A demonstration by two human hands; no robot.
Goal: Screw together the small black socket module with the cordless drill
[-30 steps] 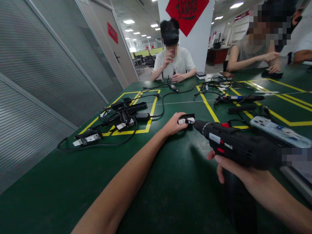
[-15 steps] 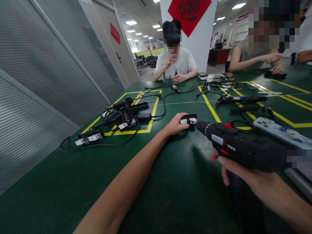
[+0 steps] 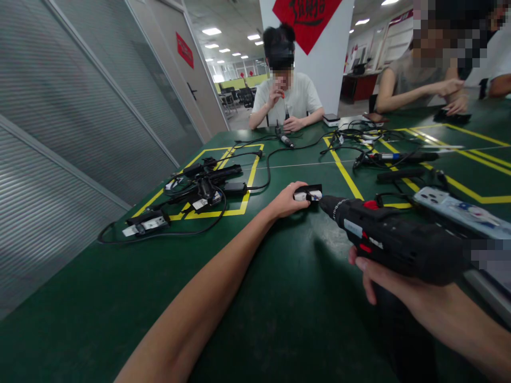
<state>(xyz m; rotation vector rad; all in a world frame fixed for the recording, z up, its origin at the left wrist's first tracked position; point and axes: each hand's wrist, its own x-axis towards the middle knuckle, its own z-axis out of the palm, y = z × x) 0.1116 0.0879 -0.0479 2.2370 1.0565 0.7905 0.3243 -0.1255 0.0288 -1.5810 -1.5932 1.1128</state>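
My left hand (image 3: 288, 201) grips a small black casing with a white insert (image 3: 314, 189) on the green table, its thumb in front. In my right hand (image 3: 389, 276) is a black cordless drill (image 3: 399, 242) with red switches, held by its handle. The drill's chuck points left, and its front end is at the casing's right end. From here I cannot tell whether the bit touches the casing; the bit itself is hidden or too small to see.
Black devices with cables (image 3: 205, 186) lie inside yellow tape lines at the left. More cables and a black soldering-iron-like tool (image 3: 411, 157) lie at the right, near a phone in a pale case (image 3: 459, 210). Two people (image 3: 287, 98) work across the green table (image 3: 255, 319).
The view has shifted slightly. Both hands keep their hold, and the drill's front end stays at the casing with hardly any visible movement.
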